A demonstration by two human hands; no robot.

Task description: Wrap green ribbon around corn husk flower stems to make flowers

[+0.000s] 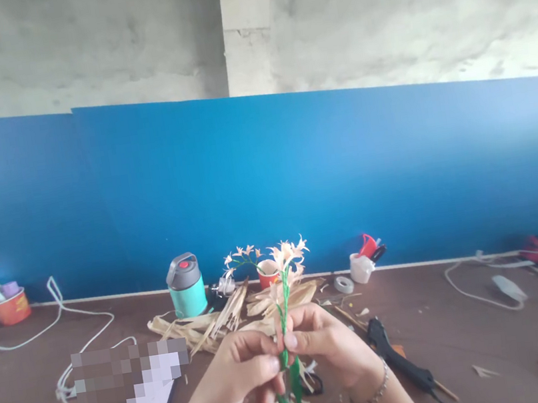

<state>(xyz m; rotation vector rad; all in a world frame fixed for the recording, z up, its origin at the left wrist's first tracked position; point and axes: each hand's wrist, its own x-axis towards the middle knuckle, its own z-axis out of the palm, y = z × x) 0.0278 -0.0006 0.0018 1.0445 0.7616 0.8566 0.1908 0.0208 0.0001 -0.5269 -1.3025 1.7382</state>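
Note:
My left hand [246, 370] and my right hand [323, 341] meet at the bottom centre, both pinching a thin green stem [285, 320] wrapped with green tape. The stem stands upright and carries small pale handmade flowers [287, 252] at its top. A loose end of green tape [292, 393] hangs below my fingers. My right wrist wears a bracelet [373, 393].
A brown table [450, 329] runs to a blue wall. On it lie dried husk strips [206, 322], a teal flask [185, 287], a red cup [267, 272], a tape roll [344, 284], a white cup with tools [362, 265], a black glue gun [398, 354], white cables [62, 374] and an orange bowl [8, 308].

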